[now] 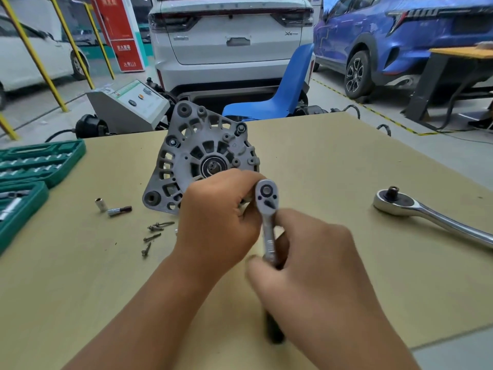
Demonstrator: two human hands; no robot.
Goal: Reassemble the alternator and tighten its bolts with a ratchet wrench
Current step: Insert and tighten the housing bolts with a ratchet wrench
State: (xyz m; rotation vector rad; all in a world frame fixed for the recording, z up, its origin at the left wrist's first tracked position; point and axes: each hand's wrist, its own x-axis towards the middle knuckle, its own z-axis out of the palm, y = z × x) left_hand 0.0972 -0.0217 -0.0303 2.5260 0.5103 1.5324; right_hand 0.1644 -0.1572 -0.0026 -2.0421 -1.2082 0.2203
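A grey alternator [198, 153] stands on edge on the tan table [333, 161], its vented end face toward me. My left hand [218, 217] curls around the alternator's lower right side, beside the head of a small ratchet wrench [266, 198]. My right hand [314, 263] grips that wrench's handle, whose black end pokes out below the hand. The wrench head sits over the housing's lower right edge; what it engages is hidden. Several loose bolts [153, 233] lie on the table left of my left hand.
A larger chrome ratchet [426, 212] lies at the right. A socket [100, 204] and a bit adapter [119, 210] lie left of the alternator. A green socket case [32, 172] fills the left edge. Behind the table are a blue chair [280, 97] and parked cars.
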